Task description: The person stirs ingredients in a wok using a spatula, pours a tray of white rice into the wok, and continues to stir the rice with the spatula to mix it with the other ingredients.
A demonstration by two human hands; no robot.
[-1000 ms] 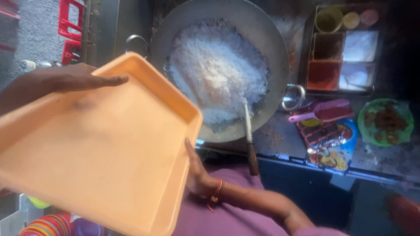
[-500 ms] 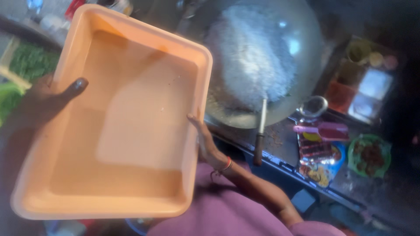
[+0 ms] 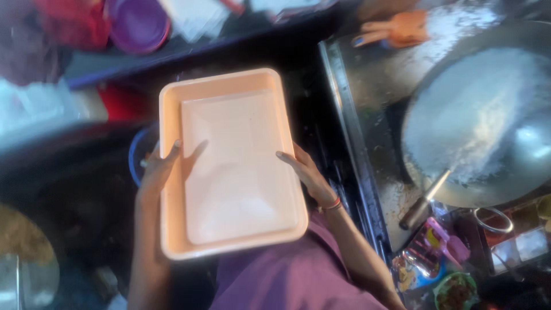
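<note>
— Where is the tray and who has it?

— I hold the orange tray [image 3: 229,166] level, left of the bench [image 3: 367,115] and wok [image 3: 488,115]. Left hand [image 3: 158,172] fingers clasp the left rim, thumb inside. Right hand [image 3: 307,175] grips the right rim.

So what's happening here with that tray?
A person holds an empty peach-coloured tray flat with both hands: the left hand grips its left rim, the right hand its right rim. To the right, on a metal counter, sits a big wok of white rice with a utensil's handle sticking out. Small containers of ingredients sit nearby.
</note>
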